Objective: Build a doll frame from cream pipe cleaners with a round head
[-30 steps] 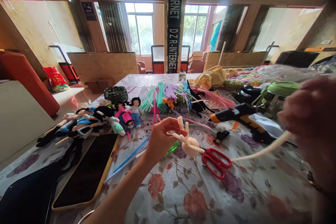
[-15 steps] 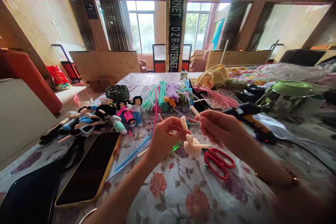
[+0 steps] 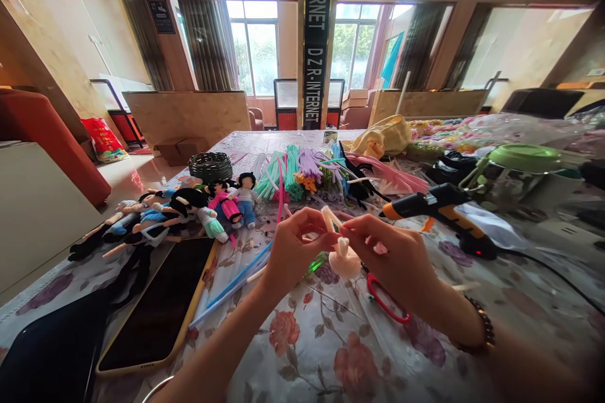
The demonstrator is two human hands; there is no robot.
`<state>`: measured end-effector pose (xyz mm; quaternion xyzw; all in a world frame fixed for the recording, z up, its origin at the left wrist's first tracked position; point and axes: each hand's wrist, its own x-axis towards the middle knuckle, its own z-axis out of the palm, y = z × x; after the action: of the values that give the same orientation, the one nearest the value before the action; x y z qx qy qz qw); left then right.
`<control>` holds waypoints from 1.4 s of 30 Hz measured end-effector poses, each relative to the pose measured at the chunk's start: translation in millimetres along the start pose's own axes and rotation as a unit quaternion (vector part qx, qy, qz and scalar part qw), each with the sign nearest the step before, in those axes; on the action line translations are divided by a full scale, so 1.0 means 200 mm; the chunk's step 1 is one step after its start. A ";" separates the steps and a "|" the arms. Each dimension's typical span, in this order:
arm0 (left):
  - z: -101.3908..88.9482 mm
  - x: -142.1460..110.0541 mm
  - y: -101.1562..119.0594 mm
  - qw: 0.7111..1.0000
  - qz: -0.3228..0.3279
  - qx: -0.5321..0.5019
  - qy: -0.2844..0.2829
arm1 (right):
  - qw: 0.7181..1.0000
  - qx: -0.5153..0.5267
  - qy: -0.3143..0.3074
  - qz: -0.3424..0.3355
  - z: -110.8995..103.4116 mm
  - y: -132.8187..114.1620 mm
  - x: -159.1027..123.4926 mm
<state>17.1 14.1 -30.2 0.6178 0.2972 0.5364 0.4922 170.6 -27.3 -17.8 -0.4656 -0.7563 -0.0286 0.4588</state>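
Observation:
Pinched between the fingertips of my left hand (image 3: 300, 245) is a cream pipe cleaner (image 3: 327, 217), bent near its top. My right hand (image 3: 390, 255) is closed at the same spot, its thumb and forefinger on the pipe cleaner's other side. Just under the fingers a round cream doll part (image 3: 344, 264) with a small tuft on top rests over the tablecloth; whether it joins the pipe cleaner is hidden. Red-handled scissors (image 3: 378, 295) lie under my right hand, largely covered by it. A bright green object (image 3: 316, 262) shows beside the doll part.
A glue gun (image 3: 439, 204) with a lit red light stands at right. Bundled pipe cleaners (image 3: 293, 170) lie behind my hands. Several small dolls (image 3: 203, 208), a phone (image 3: 161, 305) and a dark flat device (image 3: 57, 346) occupy the left; a green-lidded jar (image 3: 524, 157) is far right.
My right hand has come left and down, bringing its pipe cleaner end against the piece in my left hand. It now covers more of the scissors. My left hand stays nearly in place.

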 end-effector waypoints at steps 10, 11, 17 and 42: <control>0.01 -0.01 0.03 1.000 0.011 0.004 0.022 | 1.000 0.002 -0.008 -0.002 0.02 0.01 -0.02; 0.01 -0.01 0.03 1.000 0.013 0.006 0.023 | 1.000 0.005 -0.009 0.001 0.03 0.01 -0.02; 0.02 -0.01 0.04 0.999 0.032 0.011 0.023 | 0.998 0.040 -0.017 0.041 0.03 0.00 -0.02; 0.00 0.01 0.03 1.000 0.025 -0.009 0.003 | 0.982 0.151 -0.088 0.075 0.02 0.02 0.01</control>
<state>16.6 13.4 -24.5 0.6191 0.2782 0.5532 0.4830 171.3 -21.0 -20.2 -0.4466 -0.7525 0.1617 0.4562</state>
